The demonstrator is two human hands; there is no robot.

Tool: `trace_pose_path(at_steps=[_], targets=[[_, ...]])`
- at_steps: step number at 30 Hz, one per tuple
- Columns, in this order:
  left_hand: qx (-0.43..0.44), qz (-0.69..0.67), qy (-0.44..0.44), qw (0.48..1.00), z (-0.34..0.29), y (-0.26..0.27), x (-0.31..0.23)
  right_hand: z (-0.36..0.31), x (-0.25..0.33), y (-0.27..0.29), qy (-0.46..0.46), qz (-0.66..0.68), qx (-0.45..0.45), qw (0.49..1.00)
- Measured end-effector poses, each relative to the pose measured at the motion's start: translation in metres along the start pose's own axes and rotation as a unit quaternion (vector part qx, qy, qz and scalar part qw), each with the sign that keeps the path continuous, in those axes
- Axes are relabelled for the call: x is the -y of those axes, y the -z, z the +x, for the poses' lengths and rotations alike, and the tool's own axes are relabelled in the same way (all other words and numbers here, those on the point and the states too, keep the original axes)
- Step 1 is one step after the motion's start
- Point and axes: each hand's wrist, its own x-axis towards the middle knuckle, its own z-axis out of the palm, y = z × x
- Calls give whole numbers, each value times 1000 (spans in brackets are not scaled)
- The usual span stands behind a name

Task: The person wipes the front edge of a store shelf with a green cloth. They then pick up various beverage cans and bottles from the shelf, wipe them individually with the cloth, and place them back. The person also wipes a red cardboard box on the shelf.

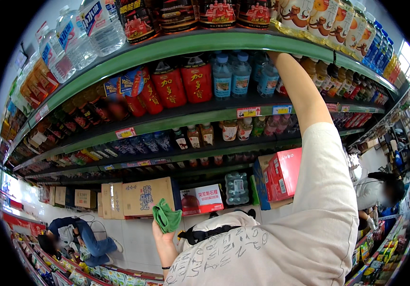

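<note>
My left hand [165, 237] is low in front of my body, its fingers closed round a crumpled green cloth [167, 217]. My right arm [302, 90] stretches up and forward into the second shelf from the top. Beyond the wrist, my right hand is hidden behind the green front edge [205, 44] of the top shelf, so its fingers do not show. Close to that wrist stand several clear bottles with blue caps and blue labels [240, 78]. Left of them are red drink packs [197, 81], and to the right is a row of bottles with coloured drinks [345, 83].
Large bottles [217, 14] line the top shelf. Lower shelves hold smaller bottles [207, 133]. Cardboard boxes [150, 193], a red box [283, 171] and shrink-wrapped bottles [237, 188] stand at the shelf's foot. One person [83, 238] crouches at lower left; another person [374, 190] is at right.
</note>
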Motion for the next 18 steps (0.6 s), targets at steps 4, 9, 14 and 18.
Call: trace_pose_path(at_steps=[4, 9, 14, 18], targets=[[29, 10, 6, 1000, 1, -1, -3, -1, 2, -3, 6, 7, -4, 1000], [10, -2, 18, 1000, 7, 8, -1, -3, 13, -7, 23, 18, -8, 1000], [-3, 7, 28, 1000, 6, -4, 4, -3, 14, -4, 29, 18, -12, 999], [-3, -25, 38, 999, 10, -9, 7, 0, 10, 5, 29, 18, -9, 999]])
